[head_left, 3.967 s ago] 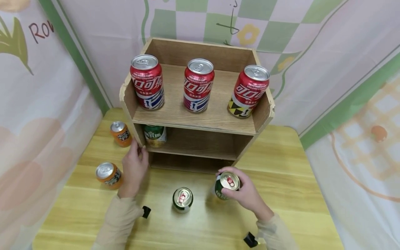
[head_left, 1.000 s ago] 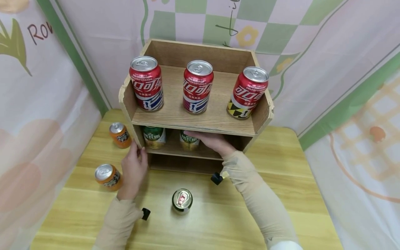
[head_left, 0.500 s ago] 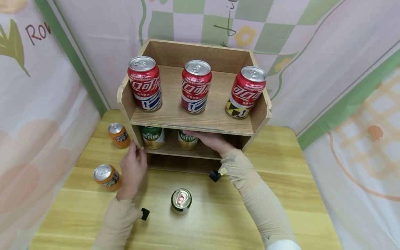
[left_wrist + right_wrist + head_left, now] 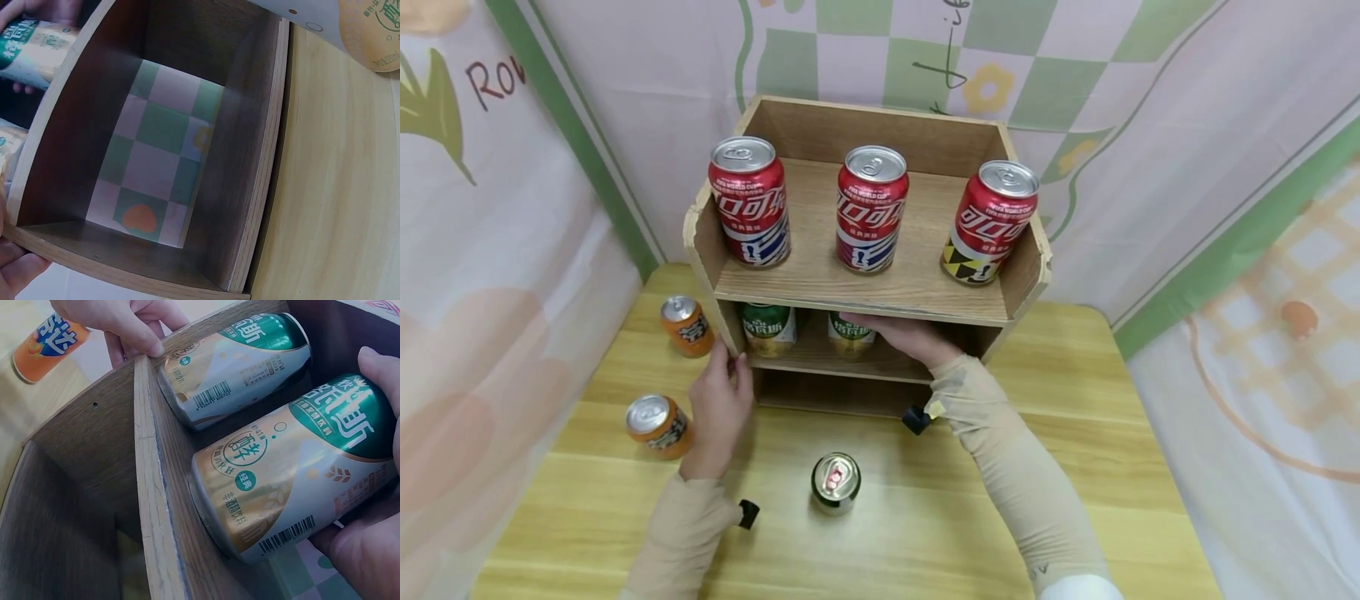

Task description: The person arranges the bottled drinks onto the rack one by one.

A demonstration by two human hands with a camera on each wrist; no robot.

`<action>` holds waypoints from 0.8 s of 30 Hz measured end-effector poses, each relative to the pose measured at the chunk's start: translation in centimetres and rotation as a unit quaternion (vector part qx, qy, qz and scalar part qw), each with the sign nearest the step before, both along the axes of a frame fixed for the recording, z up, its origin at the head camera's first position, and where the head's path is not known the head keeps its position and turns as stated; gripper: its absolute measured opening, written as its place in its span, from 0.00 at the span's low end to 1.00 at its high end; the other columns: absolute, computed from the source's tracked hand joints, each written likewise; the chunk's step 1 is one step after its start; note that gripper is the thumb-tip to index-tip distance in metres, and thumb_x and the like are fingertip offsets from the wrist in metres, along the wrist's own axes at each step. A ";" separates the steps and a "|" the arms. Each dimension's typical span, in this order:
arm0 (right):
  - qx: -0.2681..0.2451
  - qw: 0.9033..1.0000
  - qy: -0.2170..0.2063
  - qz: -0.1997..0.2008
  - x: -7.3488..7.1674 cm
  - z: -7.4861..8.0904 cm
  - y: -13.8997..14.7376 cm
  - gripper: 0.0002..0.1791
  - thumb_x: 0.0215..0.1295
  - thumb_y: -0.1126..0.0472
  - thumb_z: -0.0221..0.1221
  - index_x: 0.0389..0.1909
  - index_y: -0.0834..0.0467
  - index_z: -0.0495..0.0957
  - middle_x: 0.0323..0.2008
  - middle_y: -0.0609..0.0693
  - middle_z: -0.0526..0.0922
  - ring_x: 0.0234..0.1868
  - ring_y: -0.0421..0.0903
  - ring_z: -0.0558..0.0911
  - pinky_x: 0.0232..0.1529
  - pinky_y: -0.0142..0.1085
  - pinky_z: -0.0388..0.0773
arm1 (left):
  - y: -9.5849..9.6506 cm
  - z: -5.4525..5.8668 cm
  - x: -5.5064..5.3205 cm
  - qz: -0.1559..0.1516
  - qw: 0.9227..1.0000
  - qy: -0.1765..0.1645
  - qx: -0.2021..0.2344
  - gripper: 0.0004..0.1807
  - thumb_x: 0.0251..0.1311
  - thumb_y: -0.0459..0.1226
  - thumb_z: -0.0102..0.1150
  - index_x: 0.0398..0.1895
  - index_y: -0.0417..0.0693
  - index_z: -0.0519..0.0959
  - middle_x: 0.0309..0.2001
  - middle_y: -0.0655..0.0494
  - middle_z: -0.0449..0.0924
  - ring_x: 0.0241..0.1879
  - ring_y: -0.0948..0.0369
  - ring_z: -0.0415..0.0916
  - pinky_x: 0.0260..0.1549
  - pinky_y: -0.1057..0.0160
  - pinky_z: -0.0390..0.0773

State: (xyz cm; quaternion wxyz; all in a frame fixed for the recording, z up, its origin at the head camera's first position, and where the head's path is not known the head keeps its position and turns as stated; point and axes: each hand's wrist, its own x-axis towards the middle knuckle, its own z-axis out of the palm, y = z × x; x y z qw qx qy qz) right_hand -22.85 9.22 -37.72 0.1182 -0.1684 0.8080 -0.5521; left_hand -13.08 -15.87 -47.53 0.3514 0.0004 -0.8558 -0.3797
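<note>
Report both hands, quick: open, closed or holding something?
Left hand: holding the wooden shelf by its left front edge.
Right hand: holding a green-and-gold can on the middle level.

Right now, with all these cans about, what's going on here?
A person's right hand holds a green-and-gold can in the middle level of a wooden shelf unit, next to a matching can. The left hand grips the unit's left side. Three red cans stand on the top level. On the table, a gold-topped can stands in front of the unit and two orange cans at the left.
</note>
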 end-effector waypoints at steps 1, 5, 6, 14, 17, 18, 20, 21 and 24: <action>0.000 1.000 -0.001 -0.001 0.0 0.0 0.0 0.89 0.17 0.05 0.56 0.80 0.60 0.49 0.77 0.59 0.54 0.76 0.55 0.54 0.80 0.46 0.47 | 0.0 0.0 0.0 0.000 1.000 0.000 0.000 0.07 0.68 0.26 0.56 0.46 0.31 0.74 0.36 0.30 0.84 0.34 0.36 0.84 0.31 0.39 0.87; 0.001 1.000 0.001 0.001 0.0 0.1 0.1 0.89 0.17 0.05 0.56 0.80 0.60 0.49 0.77 0.60 0.54 0.76 0.56 0.54 0.80 0.47 0.47 | 0.0 -0.1 0.0 0.000 1.000 -0.002 0.000 0.08 0.68 0.27 0.56 0.47 0.31 0.74 0.36 0.31 0.84 0.33 0.37 0.84 0.30 0.39 0.86; 0.002 1.000 0.003 0.001 0.0 0.1 0.1 0.89 0.17 0.05 0.56 0.80 0.60 0.49 0.77 0.59 0.54 0.76 0.56 0.54 0.80 0.47 0.47 | 0.0 -0.1 0.0 -0.001 1.000 -0.003 -0.001 0.08 0.68 0.27 0.56 0.47 0.31 0.74 0.36 0.31 0.84 0.33 0.37 0.84 0.30 0.39 0.86; 0.008 1.000 0.000 0.006 -0.1 0.0 0.2 0.89 0.16 0.05 0.55 0.79 0.60 0.50 0.77 0.59 0.55 0.76 0.55 0.54 0.80 0.46 0.46 | -0.1 -0.2 0.0 -0.001 1.000 -0.002 -0.007 0.08 0.68 0.27 0.55 0.47 0.31 0.74 0.35 0.31 0.83 0.32 0.37 0.84 0.29 0.39 0.86; 0.010 1.000 0.000 0.007 -0.1 0.0 0.2 0.89 0.17 0.05 0.55 0.79 0.60 0.49 0.77 0.60 0.54 0.77 0.56 0.54 0.80 0.46 0.46 | 0.0 -0.2 0.0 0.000 1.000 -0.003 -0.007 0.08 0.68 0.27 0.55 0.46 0.31 0.74 0.34 0.31 0.83 0.32 0.37 0.84 0.28 0.39 0.85; 0.009 1.000 -0.001 0.009 -0.1 0.0 0.2 0.89 0.17 0.05 0.55 0.80 0.60 0.49 0.77 0.60 0.54 0.77 0.56 0.54 0.80 0.46 0.46 | 0.0 -0.2 0.0 -0.001 1.000 -0.003 -0.006 0.07 0.68 0.27 0.55 0.46 0.31 0.74 0.34 0.31 0.83 0.32 0.37 0.84 0.28 0.39 0.86; 0.005 1.000 -0.004 0.015 -0.1 0.0 0.3 0.89 0.18 0.05 0.54 0.80 0.61 0.49 0.77 0.60 0.53 0.77 0.56 0.53 0.81 0.47 0.45 | 0.0 -0.2 0.0 -0.001 1.000 -0.002 -0.007 0.07 0.68 0.27 0.55 0.46 0.31 0.73 0.34 0.31 0.83 0.32 0.37 0.84 0.28 0.39 0.86; 0.005 1.000 -0.008 0.018 -0.1 0.0 0.3 0.89 0.19 0.05 0.54 0.80 0.60 0.48 0.77 0.60 0.53 0.77 0.56 0.53 0.81 0.47 0.45 | 0.0 -0.1 0.0 -0.002 1.000 -0.002 -0.006 0.07 0.68 0.26 0.55 0.46 0.31 0.73 0.34 0.31 0.83 0.32 0.37 0.84 0.28 0.39 0.86; 0.003 0.999 -0.023 0.026 -0.2 0.0 0.4 0.89 0.19 0.05 0.54 0.80 0.59 0.47 0.78 0.59 0.53 0.77 0.55 0.53 0.81 0.46 0.45 | 0.0 -0.1 0.1 -0.003 1.000 -0.001 -0.008 0.07 0.68 0.26 0.55 0.46 0.31 0.73 0.35 0.31 0.83 0.32 0.37 0.84 0.28 0.40 0.86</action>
